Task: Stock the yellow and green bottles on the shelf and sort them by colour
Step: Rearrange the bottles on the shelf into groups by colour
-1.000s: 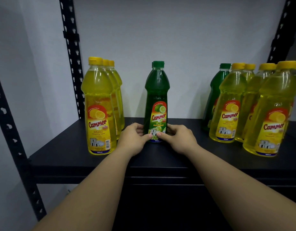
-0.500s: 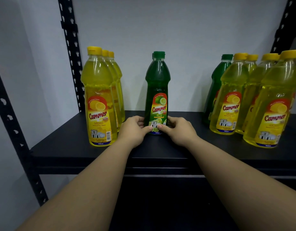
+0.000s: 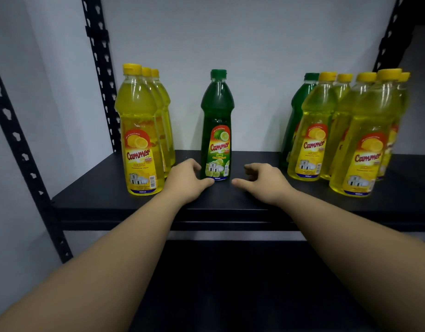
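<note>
Counting stock, we see three yellow bottles (image 3: 139, 130) at left, one green bottle (image 3: 217, 125) mid-shelf, another green bottle (image 3: 300, 111) behind five or so yellow bottles (image 3: 364, 140) at right. All are glossy, waisted plastic. Our left hand (image 3: 186, 182) touches the middle bottle's base, fingers loosely curled; our right hand (image 3: 266, 182) rests apart, fingers relaxed, on the matte black shelf (image 3: 230, 202).

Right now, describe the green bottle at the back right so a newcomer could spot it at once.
Start at the black shelf and go to the bottle cluster at its right end. The green bottle stands at that cluster's left rear corner, half hidden behind the nearest yellow bottle. It is the only dark green, green-capped bottle there; the other green bottle stands alone mid-shelf.
</note>
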